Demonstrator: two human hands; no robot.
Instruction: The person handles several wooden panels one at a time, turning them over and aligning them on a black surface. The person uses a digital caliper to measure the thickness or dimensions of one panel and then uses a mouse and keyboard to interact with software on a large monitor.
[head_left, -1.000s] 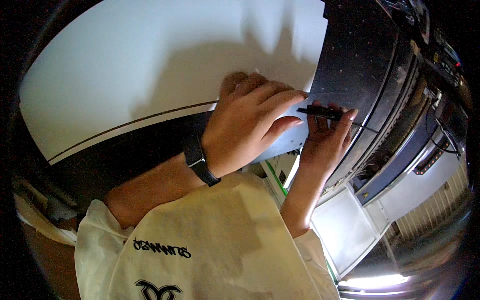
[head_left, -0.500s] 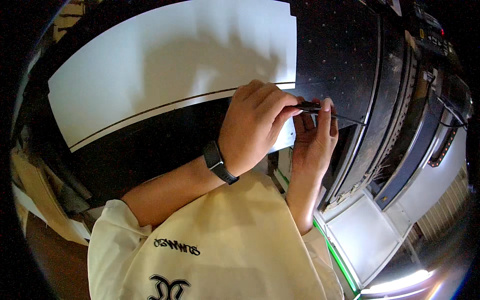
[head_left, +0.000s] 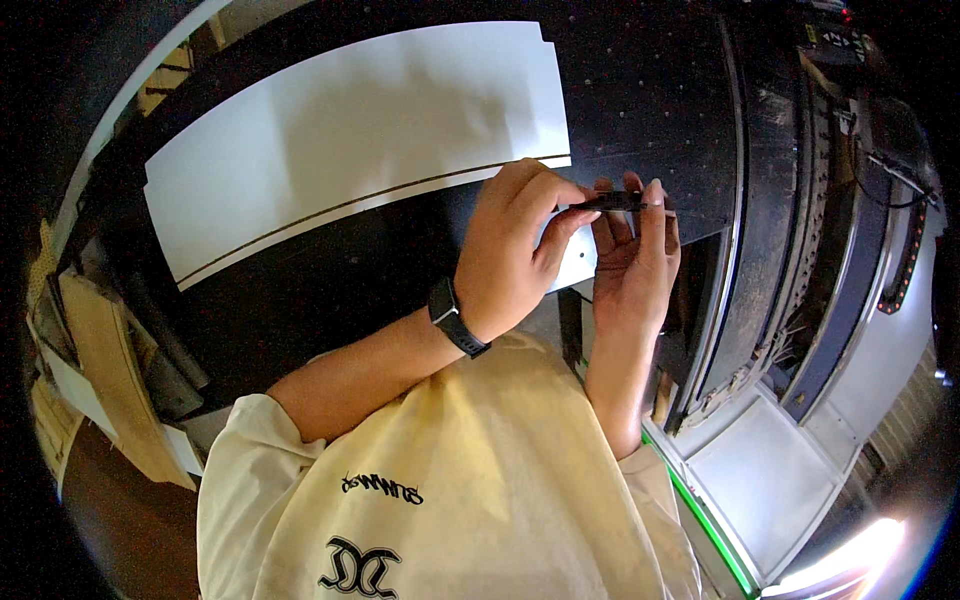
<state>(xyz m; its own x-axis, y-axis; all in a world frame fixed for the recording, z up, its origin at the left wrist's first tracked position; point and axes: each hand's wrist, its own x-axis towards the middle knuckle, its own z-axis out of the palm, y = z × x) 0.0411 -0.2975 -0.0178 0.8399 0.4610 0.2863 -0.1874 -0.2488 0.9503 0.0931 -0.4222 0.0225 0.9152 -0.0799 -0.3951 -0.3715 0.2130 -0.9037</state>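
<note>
slim tool (head_left: 620, 202) is black | wristband (head_left: 460, 322) is black | shirt (head_left: 520, 455) is cream-yellow, printed in black | sheet (head_left: 370, 130) is white, dark-striped along its near edge | table (head_left: 650, 70) is black, dotted pale | side band (head_left: 842, 295) is slate blue | edge strip (head_left: 707, 522) is bright green | curved bar (head_left: 907, 262) is black, orange-dotted | boards (head_left: 122, 370) look tan | floor (head_left: 130, 520) looks reddish brown

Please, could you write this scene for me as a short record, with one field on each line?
Left hand: left hand, thumb and forefinger pinching one end of the dark object
Right hand: right hand, fingers and thumb holding the other end
Held thing: slim dark object, exact kind unclear
Worn: black wristband on the left wrist; cream shirt
Sheet: white panel, lying beyond the left forearm, dark line along its near edge
Surface: black tabletop with small pale dots, under the panel
</note>
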